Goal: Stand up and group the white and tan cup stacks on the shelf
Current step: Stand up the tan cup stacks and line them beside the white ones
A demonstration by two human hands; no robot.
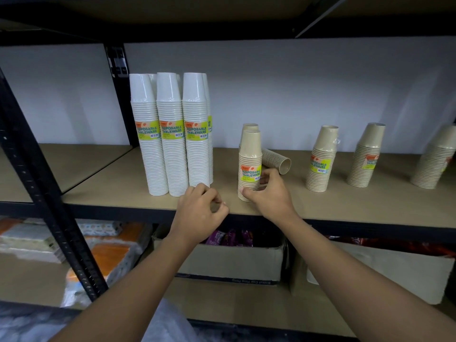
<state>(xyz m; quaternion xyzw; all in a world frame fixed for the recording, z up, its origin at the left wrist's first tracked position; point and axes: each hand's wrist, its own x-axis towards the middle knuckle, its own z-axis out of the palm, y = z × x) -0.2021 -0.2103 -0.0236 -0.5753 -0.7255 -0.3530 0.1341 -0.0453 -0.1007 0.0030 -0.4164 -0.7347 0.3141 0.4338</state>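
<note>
Tan stack (249, 166): upright, wrapped, green-labelled.
Right hand (269, 193): fingers curled round its base.
Left hand (201, 206): curled, empty.

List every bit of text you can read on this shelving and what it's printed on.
"DISPOSABLE TABLEWARE": labels on the three front white cup stacks.
"DISPOSABLE TABLEWARE": label on the front tan stack that the right hand grips.
"TABLEWARE": label on the next tan stack rightward; upper line blurred.
Too blurred: farther tan stacks' labels, barcodes, small print, upside-down print on the cardboard box below.
</note>
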